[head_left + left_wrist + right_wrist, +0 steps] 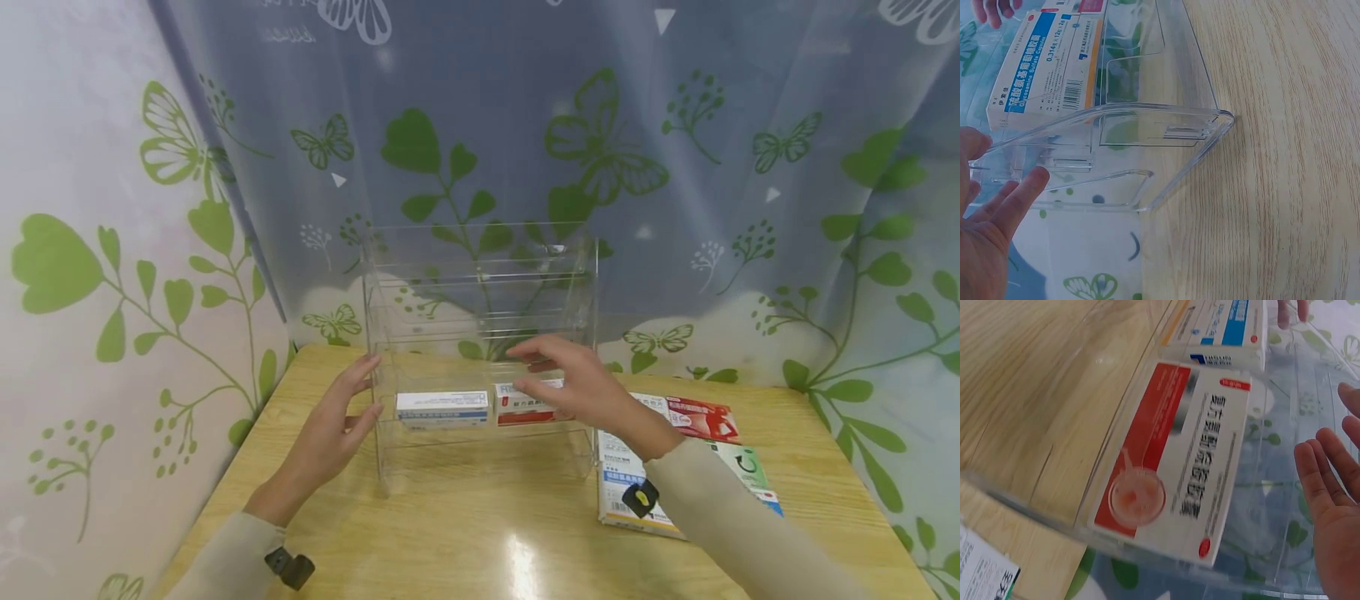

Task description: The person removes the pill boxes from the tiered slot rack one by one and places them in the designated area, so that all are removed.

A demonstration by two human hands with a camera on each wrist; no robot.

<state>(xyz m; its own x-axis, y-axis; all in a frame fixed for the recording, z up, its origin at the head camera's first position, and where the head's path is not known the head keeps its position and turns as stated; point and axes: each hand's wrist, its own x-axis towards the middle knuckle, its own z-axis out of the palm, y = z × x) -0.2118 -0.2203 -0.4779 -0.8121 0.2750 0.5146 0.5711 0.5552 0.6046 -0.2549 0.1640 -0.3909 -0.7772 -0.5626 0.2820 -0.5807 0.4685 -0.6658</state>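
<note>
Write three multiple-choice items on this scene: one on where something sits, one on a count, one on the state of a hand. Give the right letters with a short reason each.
1. Where does the red-and-white box sit?
A. On the top tier of the rack
B. On the lowest tier of the clear rack, right of the blue-and-white box
C. On the bare table beside the rack

2. How many boxes stand inside the rack?
A. Two
B. Four
C. None

3. How is the left hand?
A. Curled round a box
B. Closed in a fist
C. Fingers straight, at the rack's left side wall

Answers:
1 B: the head view shows both boxes side by side on the bottom shelf, the red one on the right.
2 A: only those two sit in the rack; the other packs lie on the table.
3 C: the left wrist view shows straight fingers by the clear wall.
</note>
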